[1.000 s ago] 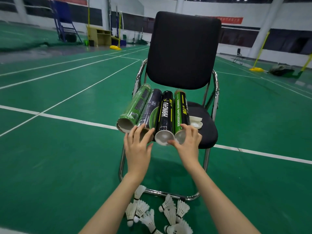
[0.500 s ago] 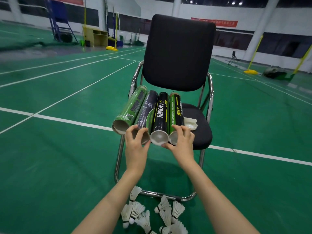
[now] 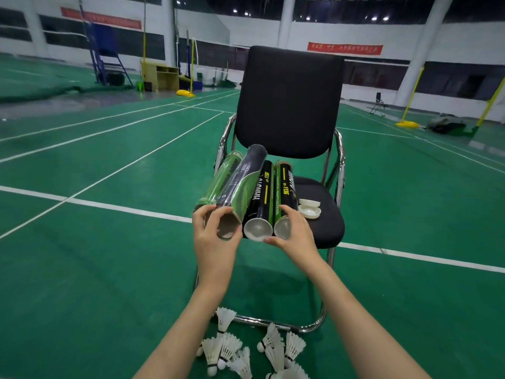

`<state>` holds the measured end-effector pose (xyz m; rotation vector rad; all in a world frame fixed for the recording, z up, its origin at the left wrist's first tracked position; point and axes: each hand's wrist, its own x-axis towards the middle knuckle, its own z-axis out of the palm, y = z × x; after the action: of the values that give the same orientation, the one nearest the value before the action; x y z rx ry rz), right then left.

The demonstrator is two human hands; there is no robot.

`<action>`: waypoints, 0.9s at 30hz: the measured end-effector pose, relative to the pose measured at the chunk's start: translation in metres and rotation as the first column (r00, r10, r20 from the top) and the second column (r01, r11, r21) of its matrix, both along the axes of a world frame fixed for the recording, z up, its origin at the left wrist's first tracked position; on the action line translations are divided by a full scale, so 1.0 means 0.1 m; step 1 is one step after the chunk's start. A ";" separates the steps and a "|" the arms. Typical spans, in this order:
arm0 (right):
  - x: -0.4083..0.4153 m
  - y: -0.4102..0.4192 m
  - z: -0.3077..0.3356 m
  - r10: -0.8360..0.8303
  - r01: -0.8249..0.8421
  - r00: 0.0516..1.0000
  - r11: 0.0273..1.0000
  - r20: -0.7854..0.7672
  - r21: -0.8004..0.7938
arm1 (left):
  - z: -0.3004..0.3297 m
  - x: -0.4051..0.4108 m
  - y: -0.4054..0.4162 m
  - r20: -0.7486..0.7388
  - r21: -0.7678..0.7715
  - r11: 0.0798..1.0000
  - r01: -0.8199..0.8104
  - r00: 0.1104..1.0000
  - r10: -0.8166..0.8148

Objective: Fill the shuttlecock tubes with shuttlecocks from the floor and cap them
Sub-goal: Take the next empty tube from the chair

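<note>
On a green badminton court floor [image 3: 109,269], a black chair [image 3: 289,105] carries four shuttlecock tubes [image 3: 262,198] side by side. The left hand [image 3: 214,242] curls its fingers around the raised dark tube [image 3: 241,184]; the right hand [image 3: 296,236] grips the green tube [image 3: 285,187]. White caps [image 3: 308,210] lie on the seat; shuttlecocks [image 3: 229,348] litter the floor below.

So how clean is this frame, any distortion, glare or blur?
Head view: wide-angle bending curves the court lines and pillars toward the edges; ceiling lights flare slightly; tubes, left hand and right hand are sharp; shuttlecocks at the bottom are slightly soft.
</note>
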<state>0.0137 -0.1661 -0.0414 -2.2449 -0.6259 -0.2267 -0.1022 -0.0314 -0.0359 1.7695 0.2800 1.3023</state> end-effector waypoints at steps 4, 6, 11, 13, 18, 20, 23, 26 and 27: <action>-0.06 -0.02 0.11 0.023 -0.028 0.998 0.995 0.054 0.100 | 0.16 -0.05 -0.04 0.039 -0.016 0.999 0.048 0.998 -0.048; -0.11 -0.06 0.23 0.053 -0.071 0.993 0.983 0.107 0.167 | 0.21 -0.07 -0.06 0.045 -0.033 0.995 0.090 0.995 -0.089; -0.25 -0.20 0.55 0.043 -0.097 0.970 0.972 0.241 0.215 | 0.37 -0.14 -0.16 0.084 -0.045 0.972 0.229 0.971 -0.225; -0.28 -0.30 0.65 0.019 -0.079 0.958 0.977 0.287 0.199 | 0.45 -0.18 -0.24 0.098 -0.051 0.955 0.293 0.953 -0.287; -0.39 -0.58 0.82 -0.009 -0.047 0.890 0.993 0.457 0.111 | 0.56 -0.23 -0.30 0.103 -0.033 0.882 0.470 0.880 -0.465; -0.45 -0.71 0.85 0.004 -0.009 0.841 1.000 0.541 0.006 | 0.57 -0.23 -0.30 0.103 -0.038 0.826 0.562 0.825 -0.556; -0.52 -0.89 0.85 0.038 0.051 0.807 0.990 0.590 -0.133 | 0.56 -0.24 -0.32 0.042 -0.037 0.774 0.633 0.774 -0.631; -0.59 -1.03 0.78 0.072 0.054 0.850 0.974 0.522 -0.222 | 0.52 -0.23 -0.33 -0.044 -0.070 0.722 0.689 0.721 -0.692; -0.60 -1.07 0.73 0.081 0.053 0.867 0.966 0.493 -0.252 | 0.49 -0.24 -0.33 -0.065 -0.088 0.701 0.707 0.699 -0.713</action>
<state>-0.0467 -0.2736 0.0320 -2.4404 -0.9924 -0.7810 -0.1258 -0.0642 0.0133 1.6363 -0.3105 0.6310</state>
